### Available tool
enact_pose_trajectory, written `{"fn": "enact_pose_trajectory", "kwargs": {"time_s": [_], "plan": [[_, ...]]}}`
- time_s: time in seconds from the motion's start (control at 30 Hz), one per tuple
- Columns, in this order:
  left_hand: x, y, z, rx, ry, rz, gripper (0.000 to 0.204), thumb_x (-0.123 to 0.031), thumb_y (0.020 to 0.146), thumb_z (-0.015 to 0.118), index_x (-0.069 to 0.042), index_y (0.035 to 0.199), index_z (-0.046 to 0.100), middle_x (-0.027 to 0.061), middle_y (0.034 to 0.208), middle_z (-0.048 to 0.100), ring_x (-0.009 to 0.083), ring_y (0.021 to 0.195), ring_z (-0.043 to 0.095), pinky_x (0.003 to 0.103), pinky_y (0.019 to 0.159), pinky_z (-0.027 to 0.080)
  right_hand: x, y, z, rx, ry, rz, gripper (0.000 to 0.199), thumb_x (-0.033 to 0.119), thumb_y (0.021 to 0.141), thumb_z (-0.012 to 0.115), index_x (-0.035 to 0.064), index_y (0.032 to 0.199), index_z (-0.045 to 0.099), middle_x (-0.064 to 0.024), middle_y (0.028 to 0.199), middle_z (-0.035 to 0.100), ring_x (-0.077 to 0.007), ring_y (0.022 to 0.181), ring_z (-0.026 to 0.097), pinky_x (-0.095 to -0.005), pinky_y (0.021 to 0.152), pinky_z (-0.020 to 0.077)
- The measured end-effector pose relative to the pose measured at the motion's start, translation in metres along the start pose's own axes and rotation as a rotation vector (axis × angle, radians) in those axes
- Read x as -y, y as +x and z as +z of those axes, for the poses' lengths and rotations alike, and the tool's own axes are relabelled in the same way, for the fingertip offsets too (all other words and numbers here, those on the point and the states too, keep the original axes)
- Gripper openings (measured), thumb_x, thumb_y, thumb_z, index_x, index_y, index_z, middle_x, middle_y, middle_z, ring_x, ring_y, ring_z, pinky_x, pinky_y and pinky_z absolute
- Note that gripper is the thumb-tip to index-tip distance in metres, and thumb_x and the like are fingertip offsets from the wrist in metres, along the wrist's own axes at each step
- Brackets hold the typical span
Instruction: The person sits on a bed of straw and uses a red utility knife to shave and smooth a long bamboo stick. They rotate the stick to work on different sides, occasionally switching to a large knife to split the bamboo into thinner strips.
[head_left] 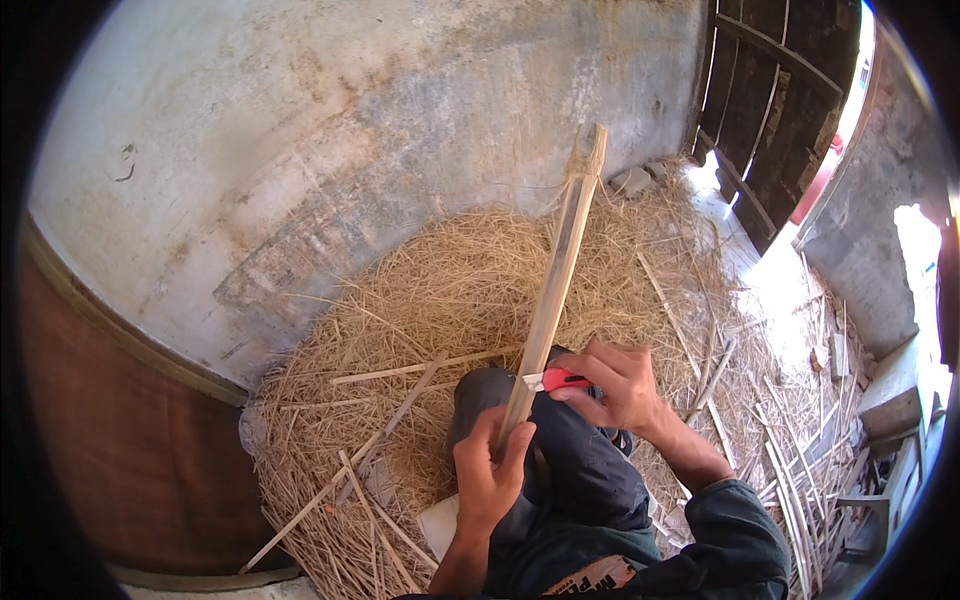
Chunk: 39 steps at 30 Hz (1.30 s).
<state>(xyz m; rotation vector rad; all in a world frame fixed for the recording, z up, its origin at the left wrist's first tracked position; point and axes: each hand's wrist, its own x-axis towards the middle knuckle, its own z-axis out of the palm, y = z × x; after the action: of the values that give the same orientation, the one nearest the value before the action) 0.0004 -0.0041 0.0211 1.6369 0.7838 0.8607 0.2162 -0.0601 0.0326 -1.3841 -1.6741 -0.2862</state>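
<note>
My left hand (pixel 490 465) is closed around the lower end of a long split bamboo strip (pixel 558 275). The strip slants up and away from me, its far end raised near the wall. In my right hand (pixel 620 385) is a red utility knife (pixel 564 379), gripped between thumb and fingers. Its short blade touches the strip a little above my left hand. Both hands are over my bent legs in dark trousers (pixel 590 460).
A thick heap of straw-like shavings (pixel 450 260) covers the floor around me. Loose thin strips (pixel 385 440) lie across it. A stained wall (pixel 330 150) stands ahead, a dark wooden door (pixel 765 110) at the far right, a brown panel (pixel 110 430) at the left.
</note>
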Motion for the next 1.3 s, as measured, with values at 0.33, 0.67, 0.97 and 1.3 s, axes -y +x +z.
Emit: {"fn": "enact_pose_trajectory", "kwargs": {"time_s": [0.33,0.67,0.97,1.3], "plan": [[-0.011,0.006,0.009,-0.094,0.133,0.097,0.021,-0.018,0.104,0.07,0.002,0.108,0.07,-0.0001,0.073,0.061,0.004,0.067,0.05,0.025,0.059,0.04,0.009,0.003,-0.002,-0.001,-0.112,0.041,0.029,0.033,0.086,0.084,0.0141,0.106,0.076,-0.0005,0.077,0.065,-0.0199,0.057,0.065,-0.0339,0.047,0.0493],[-0.008,-0.002,0.004,-0.103,0.153,0.055,0.023,-0.02,0.103,0.071,0.003,0.103,0.069,-0.0007,0.067,0.054,0.0058,0.061,0.046,0.027,0.055,0.037,-0.008,0.01,-0.004,-0.006,-0.105,0.037,0.026,0.027,0.083,0.086,0.0099,0.102,0.078,-0.0035,0.075,0.067,-0.0199,0.059,0.066,-0.034,0.051,0.0508],[0.012,-0.031,-0.005,-0.03,0.197,-0.075,0.03,-0.027,0.104,0.069,0.003,0.102,0.069,0.0013,0.066,0.054,0.0068,0.061,0.047,0.03,0.055,0.038,-0.071,0.034,-0.023,-0.171,-0.208,0.287,0.021,0.019,0.089,0.08,0.0055,0.105,0.078,-0.0089,0.084,0.074,-0.0234,0.067,0.072,-0.0343,0.06,0.0553],[0.029,-0.032,-0.019,0.072,0.089,-0.162,0.022,-0.022,0.104,0.07,-0.001,0.099,0.067,-0.0058,0.071,0.051,0.0029,0.065,0.043,0.025,0.057,0.033,-0.086,0.027,-0.02,-0.063,0.349,0.558,0.027,0.028,0.099,0.07,0.0021,0.107,0.076,-0.0038,0.077,0.067,-0.0131,0.058,0.053,-0.0282,0.055,0.0416]]}}
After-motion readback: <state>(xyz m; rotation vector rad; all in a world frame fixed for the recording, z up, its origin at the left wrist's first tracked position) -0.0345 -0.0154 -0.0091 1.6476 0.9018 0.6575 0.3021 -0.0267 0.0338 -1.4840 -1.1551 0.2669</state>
